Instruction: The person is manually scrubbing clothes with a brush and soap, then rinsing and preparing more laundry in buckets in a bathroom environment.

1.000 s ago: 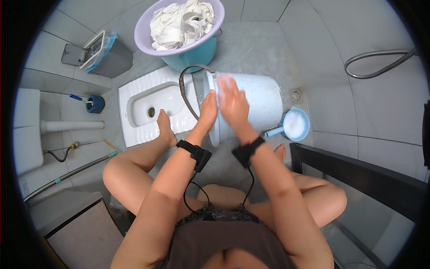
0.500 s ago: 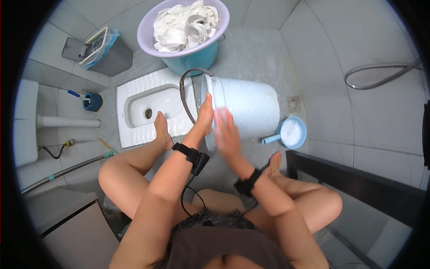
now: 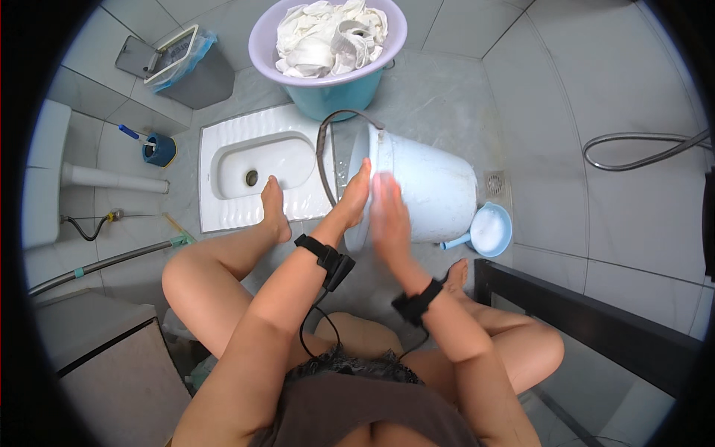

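A pale blue bucket [image 3: 428, 186] lies on its side on the floor, its mouth facing the squat toilet and its dark handle [image 3: 322, 149] swung out over the toilet's edge. My left hand [image 3: 354, 200] is edge-on in front of the bucket's rim, fingers stretched out. Beside it, my right hand [image 3: 390, 220] is held up in front of the bucket wall; its fingers are straight and blurred by motion. A narrow gap parts the two hands. I see nothing held in either, and cannot tell whether they touch the bucket. Both wrists wear black straps.
A lilac basin [image 3: 264, 56] heaped with white cloth [image 3: 313, 52] sits on a teal bucket [image 3: 335, 95]. The squat toilet [image 3: 216, 212] is to the left. A blue dipper [image 3: 506, 220] with suds stands by the floor drain [image 3: 494, 182]. A dark bar [image 3: 588, 313] runs along the right.
The view has shifted slightly, so the surroundings sit lower and further right. My hands stay in front of the tipped bucket; the right hand is blurred in both frames.
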Available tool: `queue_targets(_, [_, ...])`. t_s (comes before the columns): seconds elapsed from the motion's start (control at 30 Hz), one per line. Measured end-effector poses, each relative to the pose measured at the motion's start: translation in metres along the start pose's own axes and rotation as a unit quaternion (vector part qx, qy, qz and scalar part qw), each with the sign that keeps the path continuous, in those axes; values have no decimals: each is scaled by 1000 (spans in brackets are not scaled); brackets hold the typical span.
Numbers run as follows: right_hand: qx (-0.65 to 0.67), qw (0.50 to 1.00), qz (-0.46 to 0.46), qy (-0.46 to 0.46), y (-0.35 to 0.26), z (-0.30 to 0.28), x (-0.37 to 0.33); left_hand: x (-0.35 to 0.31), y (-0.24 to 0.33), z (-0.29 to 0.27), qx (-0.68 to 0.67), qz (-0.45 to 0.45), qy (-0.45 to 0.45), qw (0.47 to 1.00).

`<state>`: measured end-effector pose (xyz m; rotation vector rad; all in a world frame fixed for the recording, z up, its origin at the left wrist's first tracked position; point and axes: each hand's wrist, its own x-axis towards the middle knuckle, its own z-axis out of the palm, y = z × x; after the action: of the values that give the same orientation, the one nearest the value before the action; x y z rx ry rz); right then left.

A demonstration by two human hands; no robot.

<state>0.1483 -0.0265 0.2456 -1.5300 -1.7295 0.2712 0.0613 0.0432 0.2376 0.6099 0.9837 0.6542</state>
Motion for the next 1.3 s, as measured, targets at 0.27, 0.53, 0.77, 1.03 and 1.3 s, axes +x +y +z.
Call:
queue_targets(0.27, [-66, 998, -17, -3, -1, 2, 31, -2, 2, -13, -62, -17, -36, 997])
queue_targets(0.53, [-106, 992, 66, -16, 2, -5, 59, 2, -1, -3, -81, -2, -49, 995])
queue_targets(0.77, [-85, 995, 41, -16, -32, -6, -12, -4, 6, -11, -142, -21, -47, 989])
queue_targets(1.03, [-90, 984, 125, -88, -2, 3, 69, 10, -5, -21, -118, -2, -72, 990])
queue_targets(1.3, [-79, 995, 52, 29, -15, 7, 29, -8, 2, -13, -154, -30, -50, 986])
